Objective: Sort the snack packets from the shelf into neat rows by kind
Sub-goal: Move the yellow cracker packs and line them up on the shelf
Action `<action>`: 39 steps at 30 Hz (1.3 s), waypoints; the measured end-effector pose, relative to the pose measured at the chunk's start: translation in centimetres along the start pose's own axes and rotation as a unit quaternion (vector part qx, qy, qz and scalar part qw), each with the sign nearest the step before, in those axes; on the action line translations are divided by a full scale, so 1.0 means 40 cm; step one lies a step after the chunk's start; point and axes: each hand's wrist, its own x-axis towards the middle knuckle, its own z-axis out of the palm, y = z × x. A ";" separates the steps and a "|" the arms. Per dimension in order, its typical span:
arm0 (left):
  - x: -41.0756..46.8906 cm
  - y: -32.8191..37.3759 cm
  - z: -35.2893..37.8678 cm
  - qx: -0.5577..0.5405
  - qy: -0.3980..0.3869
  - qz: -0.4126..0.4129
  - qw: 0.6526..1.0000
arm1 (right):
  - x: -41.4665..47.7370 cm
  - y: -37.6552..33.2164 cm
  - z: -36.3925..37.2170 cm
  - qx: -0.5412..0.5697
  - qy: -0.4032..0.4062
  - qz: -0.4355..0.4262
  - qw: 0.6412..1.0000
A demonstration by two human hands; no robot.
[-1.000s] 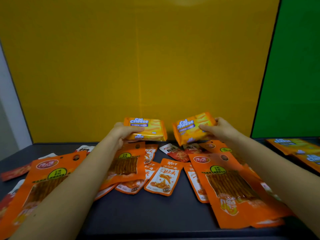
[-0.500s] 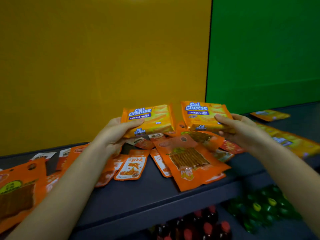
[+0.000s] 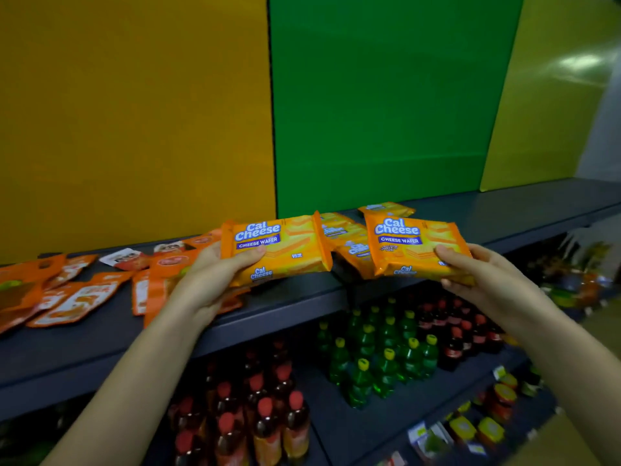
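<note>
Left hand (image 3: 215, 280): clamped on one wafer pack (image 3: 279, 250), thumb on its face, fingers under, held just above the shelf (image 3: 302, 307).
Right hand (image 3: 484, 280): clamped on a second wafer pack (image 3: 416, 247), held the same way, out past the shelf's front edge.
Hands: apart, one pack each, both packs face up and tilted a little.
Wafer row (image 3: 349, 240): more of the same packs lie on the shelf between and behind the two held ones, in front of the green panel (image 3: 386, 112).
Step in hand: likely adding both packs to that row.
How to do it well: lower one pack at a time, flat, label forward, edge touching the last pack; keep the grip at the pack's end so fingers slip out without dragging the neighbours.
In the way: the lying packs overlap untidily and may need squaring first.
Orange pouches (image 3: 74, 297): scattered to the left, unsorted, some under the left wrist.
Bottles (image 3: 379, 358): on the lower shelf, beneath the right-hand pack; a dropped pack would fall among them.
</note>
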 end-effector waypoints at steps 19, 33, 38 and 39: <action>0.144 -0.177 0.736 -0.043 -0.066 -0.060 0.995 | 0.193 -0.054 -0.572 -0.025 0.075 0.003 0.997; 0.457 -0.270 0.921 0.013 0.043 -0.051 0.998 | 0.566 -0.018 -0.688 -0.047 0.001 0.031 0.998; 0.528 -0.291 0.927 0.045 0.116 -0.051 0.991 | 0.683 0.011 -0.668 -0.053 -0.076 0.050 0.994; 0.540 -0.295 0.928 0.058 0.135 -0.046 0.988 | 0.703 0.018 -0.661 -0.057 -0.094 0.052 0.993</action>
